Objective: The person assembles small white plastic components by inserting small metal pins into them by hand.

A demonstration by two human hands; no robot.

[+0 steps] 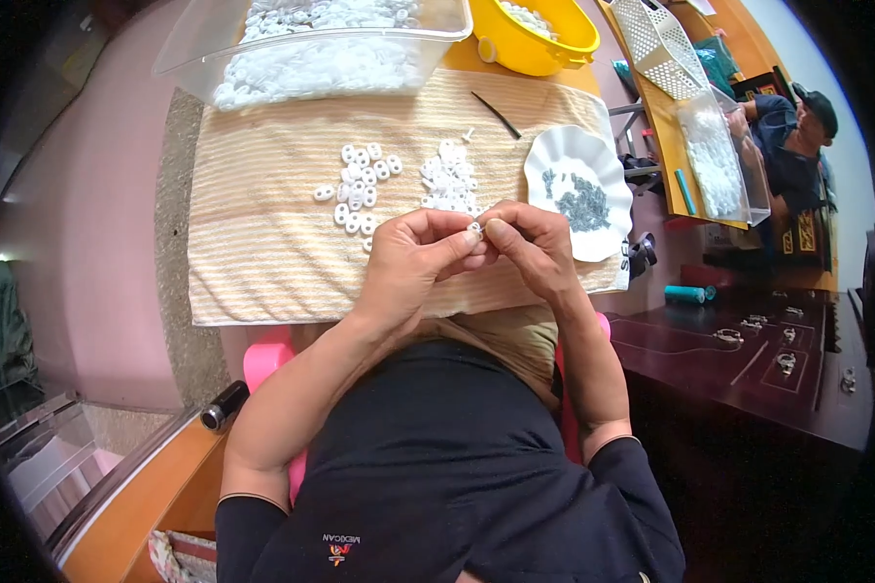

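Observation:
Between my two hands, over the front part of the striped towel [262,262], is a small white plastic piece [474,227] with holes. My left hand [408,257] is closed, pinching it between thumb and forefinger. My right hand [537,243] is also closed, its thumb and finger pressed together at the piece's right side; whatever they grip is too small and hidden to name. Beyond the left hand lie loose white two-holed pieces [356,182]. A second heap of small white parts [445,175] sits just past my fingertips. To the right, a scalloped white plate [539,155] bears small dark grey pieces [585,206].
At the far edge stand a clear bin [190,60] full of white parts and a yellow basin [564,60]. A thin dark tool [496,115] lies near the plate. At right, a person [783,146] sits by another clear bin [756,185]. A pink chair [265,362] shows beside me.

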